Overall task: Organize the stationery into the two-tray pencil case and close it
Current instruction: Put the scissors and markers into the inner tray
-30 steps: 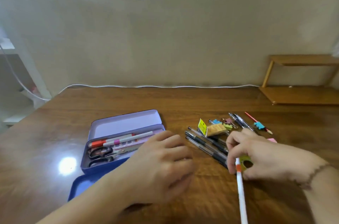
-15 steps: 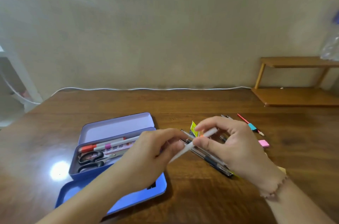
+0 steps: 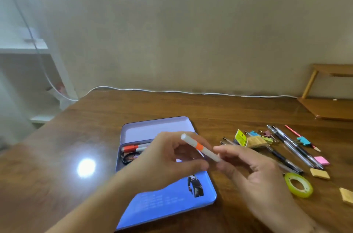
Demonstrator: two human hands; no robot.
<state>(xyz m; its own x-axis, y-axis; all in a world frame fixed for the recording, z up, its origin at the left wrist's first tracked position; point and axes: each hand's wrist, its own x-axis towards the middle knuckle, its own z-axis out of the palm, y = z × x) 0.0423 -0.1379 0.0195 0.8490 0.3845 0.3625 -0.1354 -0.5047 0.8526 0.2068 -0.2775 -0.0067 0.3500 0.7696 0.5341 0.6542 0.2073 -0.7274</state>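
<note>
Mid-transfer above the open pencil case [image 3: 156, 129]: a white pen with an orange band [image 3: 200, 147] pinched at its lower end by the right hand [image 3: 256, 177], thumb and forefinger closed on the barrel, other fingers loosely curled. Left hand [image 3: 162, 162] half-curled at the pen's 8 o'clock, fingertips near the barrel; contact not clear through the blur. Pen tilted, capped end toward 10 o'clock, hovering over the tin's near edge.

Inside the tray [image 3: 119, 156], an orange-capped marker [image 3: 131, 147] and dark scissor handles [image 3: 130, 157] already lying lengthwise. A flat blue printed panel [image 3: 168, 202], seemingly another part of the tin, at 6 o'clock of the tray on the worktop [image 3: 95, 118].

Still loose at 3 o'clock of the case: a row of dark pens [image 3: 292, 147], binder clips [image 3: 265, 134], a pink eraser [image 3: 321, 160], a yellow-green tape roll [image 3: 298, 185], small tan pads [image 3: 320, 173].

Step in hand, by the look of it: placing this pen. Next move likely calling for a turn to match the marker's line, then a lowering alongside it. Much sorting left; closing far off.
</note>
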